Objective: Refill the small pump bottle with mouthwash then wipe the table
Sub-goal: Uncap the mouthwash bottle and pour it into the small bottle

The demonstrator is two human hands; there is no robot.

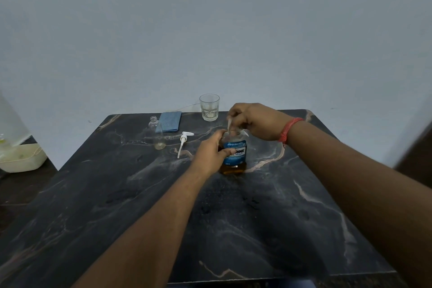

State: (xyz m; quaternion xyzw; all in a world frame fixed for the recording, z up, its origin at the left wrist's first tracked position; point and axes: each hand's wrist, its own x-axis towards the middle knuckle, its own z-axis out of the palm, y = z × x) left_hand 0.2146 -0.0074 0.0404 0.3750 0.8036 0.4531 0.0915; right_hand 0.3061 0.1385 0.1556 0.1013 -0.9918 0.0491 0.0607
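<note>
The small clear plastic pump bottle [157, 132] stands upright and uncapped towards the far left of the dark marble-patterned worktop [117, 206], with only a little liquid showing at its bottom. Its white pump head with the long dip tube [183, 142] lies flat on the worktop just to its right, apart from it. Behind the small bottle lies a folded blue cloth [171, 120], its near corner seen through the bottle's clear wall.

Right of the pump head, near the worktop's middle, stands the mouthwash bottle with the blue label and amber liquid [235, 154]. The left hand [210, 154] grips its body from the left side, fingers [228, 152] curled round the front over the label. The right hand [253, 121] is over the neck of the bottle, its fingers bent downward and pinching something pale at the top; whether that is the cap or a seal cannot be told. A red thread band [289, 128] circles the right wrist.

A clear empty drinking glass [209, 107] stands at the far edge of the worktop, behind the mouthwash bottle. Off the worktop at the left, a cream plastic tub [23, 158] sits on a lower dark surface.
</note>
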